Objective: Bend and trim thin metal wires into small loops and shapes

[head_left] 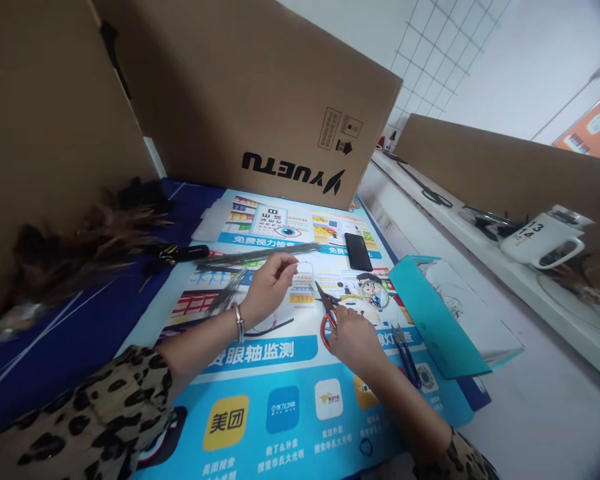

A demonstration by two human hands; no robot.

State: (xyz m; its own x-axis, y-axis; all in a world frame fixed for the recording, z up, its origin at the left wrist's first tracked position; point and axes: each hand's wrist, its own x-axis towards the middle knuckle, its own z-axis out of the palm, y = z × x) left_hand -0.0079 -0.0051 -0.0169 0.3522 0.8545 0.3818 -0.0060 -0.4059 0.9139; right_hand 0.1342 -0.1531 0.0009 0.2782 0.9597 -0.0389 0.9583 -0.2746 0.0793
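Observation:
My left hand (269, 285) is pinched on a thin bent wire (305, 265) held just above the printed poster (280, 373); a silver bangle sits on that wrist. My right hand (353, 337) rests on the poster, its fingers closed around the handles of red-handled scissors (327, 313), whose blades point up toward the wire. A bundle of thin metal wires (260, 255) lies beyond my left hand, with more wires (226, 297) to its left.
A black phone (358, 251), a roll of clear tape (374, 295) and small dark snips (405, 350) lie on the poster. A teal folder (433, 320) sits right. Brown feathers (85, 243) lie left. Cardboard boxes (260, 93) stand behind; a white mug (543, 241) is on the right ledge.

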